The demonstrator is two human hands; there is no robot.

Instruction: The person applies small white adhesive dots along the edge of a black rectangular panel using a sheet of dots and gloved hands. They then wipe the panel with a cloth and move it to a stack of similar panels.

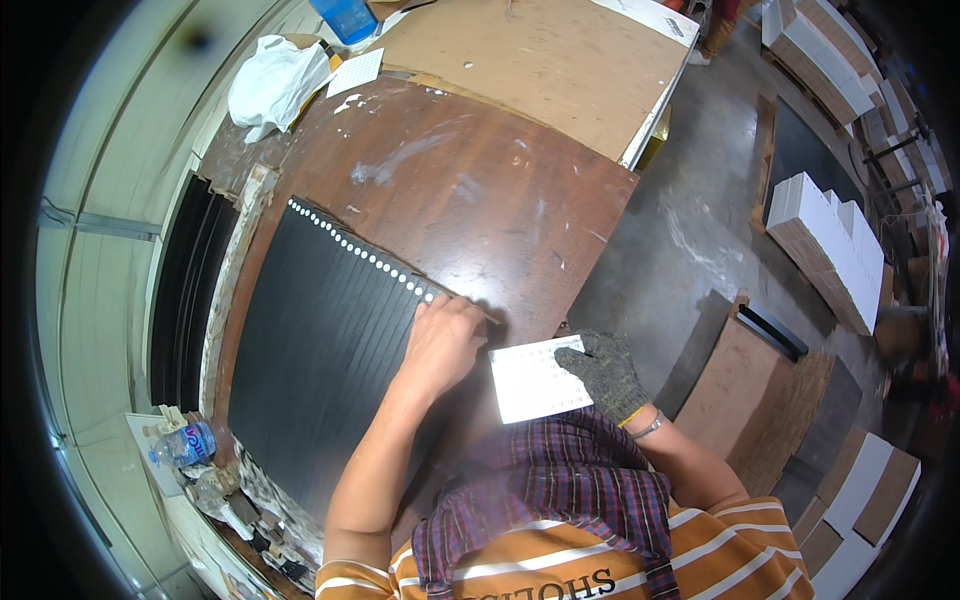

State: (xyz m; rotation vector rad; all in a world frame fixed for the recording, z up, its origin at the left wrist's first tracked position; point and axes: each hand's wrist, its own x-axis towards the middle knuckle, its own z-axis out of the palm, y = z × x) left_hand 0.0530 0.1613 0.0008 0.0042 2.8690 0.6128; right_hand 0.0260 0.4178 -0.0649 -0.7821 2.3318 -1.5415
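Black strips (310, 350) lie side by side in a flat row on the brown table. A line of round white stickers (362, 254) runs along their far ends, one per strip. My bare left hand (447, 335) is at the right end of that line, its fingers bent and close together, with the fingertips down on the strip ends. Whatever is under those fingertips is hidden. In a dark grey knitted glove, my right hand (605, 375) grips a white sticker sheet (535, 382) by its right side, thumb on top. The sheet is held beside the table's near right edge.
On the brown table (500, 190), a white plastic bag (275, 85) sits at the far left. A large brown board (530, 60) lies beyond. More black strips (190, 290) stand to the left, near a plastic bottle (185, 445). White-topped stacks (830, 240) stand on the floor at right.
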